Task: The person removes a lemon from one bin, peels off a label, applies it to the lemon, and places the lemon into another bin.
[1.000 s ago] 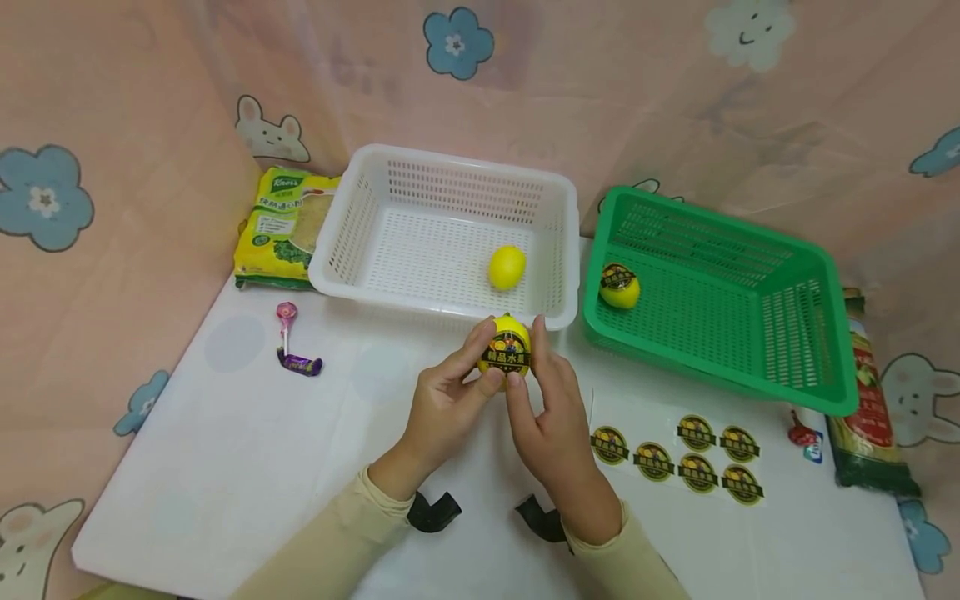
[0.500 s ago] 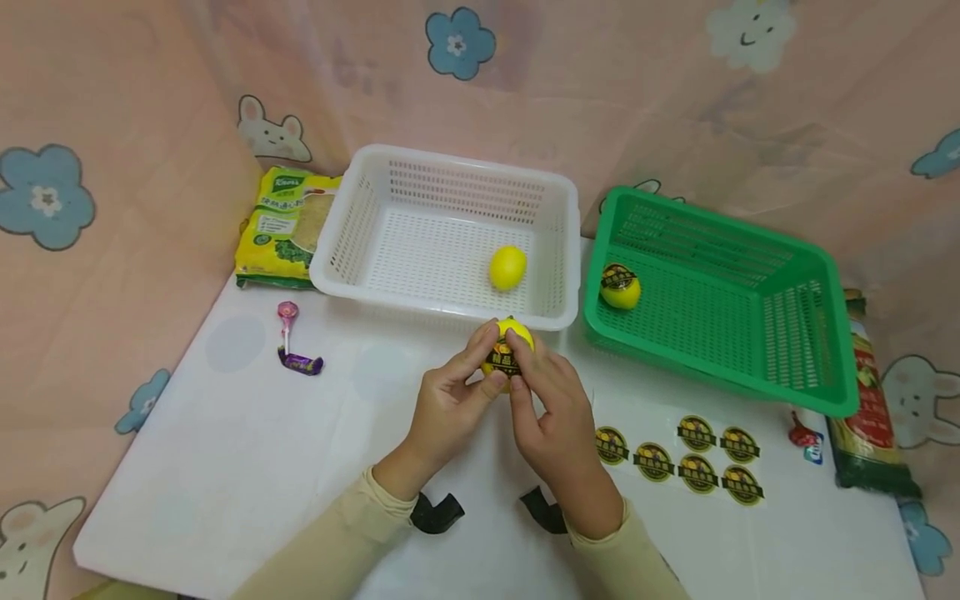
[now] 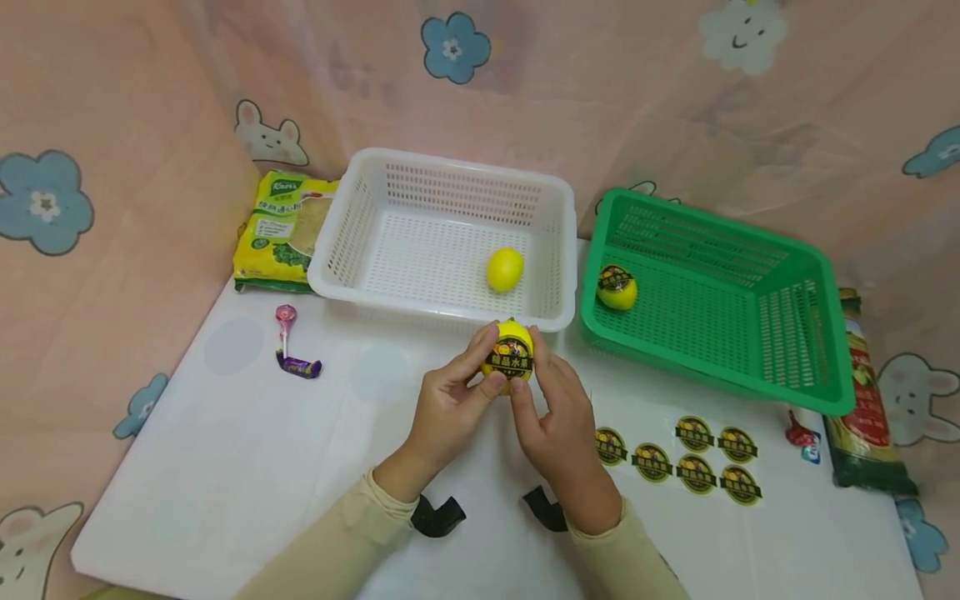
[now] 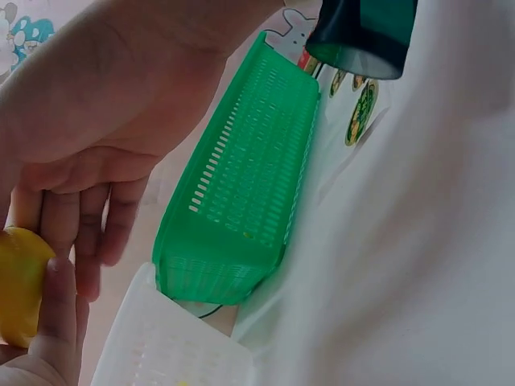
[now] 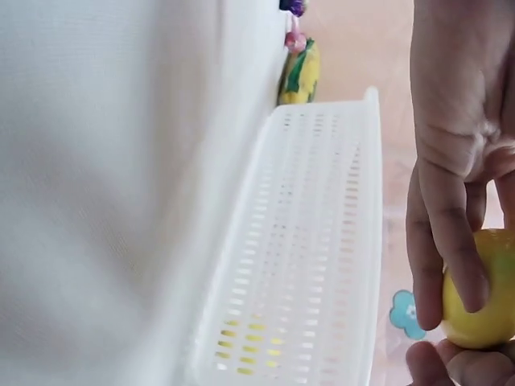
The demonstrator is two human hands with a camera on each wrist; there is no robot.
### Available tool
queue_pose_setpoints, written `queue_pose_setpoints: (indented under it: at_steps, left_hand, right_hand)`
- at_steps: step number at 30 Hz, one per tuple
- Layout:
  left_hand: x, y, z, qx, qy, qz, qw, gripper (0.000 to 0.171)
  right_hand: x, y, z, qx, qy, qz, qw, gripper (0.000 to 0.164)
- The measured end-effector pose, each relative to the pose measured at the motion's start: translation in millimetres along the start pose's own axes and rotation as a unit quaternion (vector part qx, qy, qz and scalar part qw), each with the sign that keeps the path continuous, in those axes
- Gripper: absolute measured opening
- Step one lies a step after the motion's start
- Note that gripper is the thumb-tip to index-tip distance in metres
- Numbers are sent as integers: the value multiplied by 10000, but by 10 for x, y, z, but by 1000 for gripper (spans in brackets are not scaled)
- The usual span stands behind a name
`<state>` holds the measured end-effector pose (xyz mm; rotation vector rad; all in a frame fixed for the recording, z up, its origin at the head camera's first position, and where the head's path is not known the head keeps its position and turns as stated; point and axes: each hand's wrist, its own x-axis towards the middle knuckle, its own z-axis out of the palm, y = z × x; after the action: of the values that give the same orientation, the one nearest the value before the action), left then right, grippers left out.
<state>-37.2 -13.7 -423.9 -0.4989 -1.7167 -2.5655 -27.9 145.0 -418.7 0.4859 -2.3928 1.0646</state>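
A yellow lemon (image 3: 512,333) with a round black-and-gold sticker (image 3: 512,358) on its near side is held up in front of the white basket (image 3: 442,307). My left hand (image 3: 448,410) grips it from the left, with fingers and thumb round it. From the right, my right hand (image 3: 551,417) holds the same lemon between fingers and thumb. Both wrist views show the lemon (image 4: 22,281) only in part, at the frame edge. A plain lemon (image 3: 506,270) lies in the white basket. A stickered lemon (image 3: 617,292) is in the green basket (image 3: 712,379).
Several round stickers (image 3: 696,473) lie on a clear sheet right of my hands. A lollipop (image 3: 285,315) and a purple-wrapped candy (image 3: 300,365) lie at left. A yellow food bag (image 3: 277,242), a red-and-green packet (image 3: 866,417) and a red lollipop (image 3: 801,432) flank the baskets.
My right fingers moved across the sticker's right part half a second ago and are now back at the lemon's right side, so the whole sticker shows again. The lemon stays in both hands.
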Motion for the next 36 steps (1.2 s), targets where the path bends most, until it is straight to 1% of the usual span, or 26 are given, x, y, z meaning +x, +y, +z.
queue_pose_setpoints:
  at_steps: [3,10,13,15,17,21,23,26,29,31,33,36]
  left_hand:
    - [20,5,4,89,2,38,10000,56]
    - [37,16,4,434,37,32,9990,51]
    - [43,16,-8,504,106,-19,9987,50]
    - [48,16,-16,489,175,-83,9986,51]
    - [52,10,-30,485,247,-146,9984,51]
    - [53,5,-46,508,351,-230,9978,50]
    - [53,-2,-53,539,367,-249,9976,50]
    - [59,-7,-60,584,384,-254,9972,49]
    - [68,-15,-69,586,394,-267,9971,50]
    - [75,-17,-73,573,424,-282,9971,50]
    - [83,-22,-78,556,456,-312,9969,50]
    - [100,-28,-84,542,535,-341,9965,49]
  right_hand:
    - [20,20,-30,-62,12,-16,10000,57]
    - [73,49,-154,-160,-345,24,9993,59]
    - [91,65,-219,-154,-364,9,9992,61]
    - [98,85,-268,-206,-270,27,9994,61]
    - [107,119,-325,-337,-95,-40,9994,60]
    - [128,211,-478,-736,399,-189,9963,56]
    - [142,279,-580,-892,665,-213,9936,58]
    - [151,414,-767,-1037,986,-89,9897,60]
    - [127,549,-981,-1238,1173,430,9844,56]
    - [83,629,-1123,-1480,1175,977,9771,58]
    - [29,696,-1251,-1710,1093,1635,9654,61]
    - [-59,822,-1394,-2017,948,2288,9476,64]
